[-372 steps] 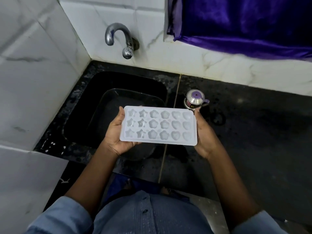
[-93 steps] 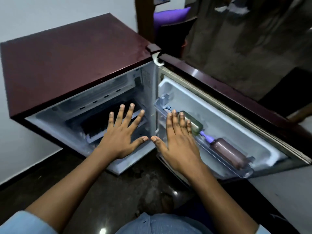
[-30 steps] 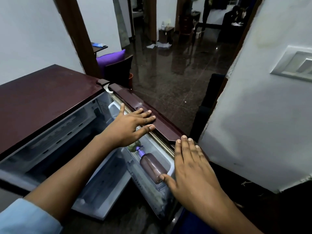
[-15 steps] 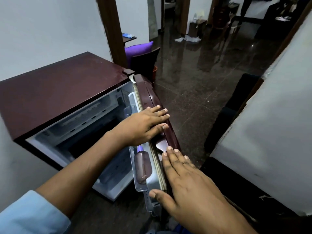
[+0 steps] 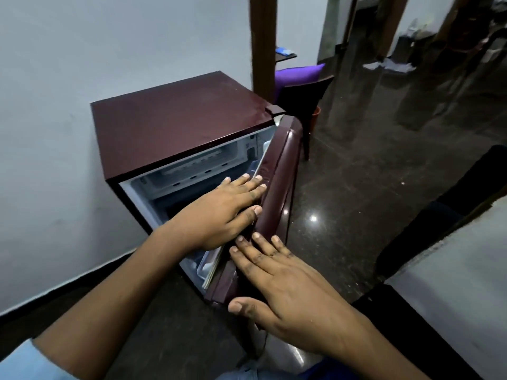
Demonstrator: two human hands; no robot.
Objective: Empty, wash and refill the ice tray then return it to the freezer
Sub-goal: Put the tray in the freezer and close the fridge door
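Note:
A small maroon fridge (image 5: 170,124) stands against the white wall. Its door (image 5: 277,171) is swung partway in, leaving a wedge-shaped gap. Through the gap I see the pale freezer compartment (image 5: 192,171) at the top. The ice tray is not visible. My left hand (image 5: 219,215) lies flat with fingers stretched over the door's inner edge. My right hand (image 5: 282,294) rests flat on the door's outer face, lower down, fingers spread. Neither hand holds anything.
A dark wooden post (image 5: 262,45) rises behind the fridge. A dark chair (image 5: 304,97) with a purple cushion (image 5: 299,75) stands just beyond the door. Glossy dark floor (image 5: 370,174) stretches right. A white wall or surface (image 5: 452,283) juts in at lower right.
The door has swung further toward the fridge body, narrowing the gap. Both hands have stayed on it and followed it; the bottles in the door shelf are hidden now.

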